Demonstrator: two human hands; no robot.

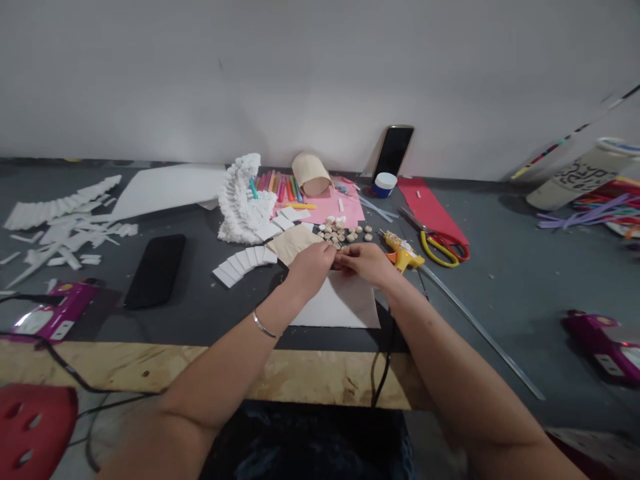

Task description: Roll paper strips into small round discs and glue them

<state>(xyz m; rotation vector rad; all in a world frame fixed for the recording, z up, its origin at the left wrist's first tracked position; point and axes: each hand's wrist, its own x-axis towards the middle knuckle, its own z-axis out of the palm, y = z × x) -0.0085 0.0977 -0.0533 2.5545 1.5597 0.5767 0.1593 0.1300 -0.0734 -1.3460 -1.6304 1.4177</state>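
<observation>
Currently both hands meet mid-surface. Left hand (pixel 310 267) and right hand (pixel 367 263) fingertip to fingertip, fingers pressed together, pinching small piece (pixel 336 261) between them; too small to identify. Small piece sits right at fingertips, over far edge of white sheet (pixel 340 307), just near side of tan pebble pile (pixel 345 233). Yellow glue gun (pixel 403 252) just right of right hand. Scissors (pixel 443 248) further right. Black phone (pixel 156 270) well left.
</observation>
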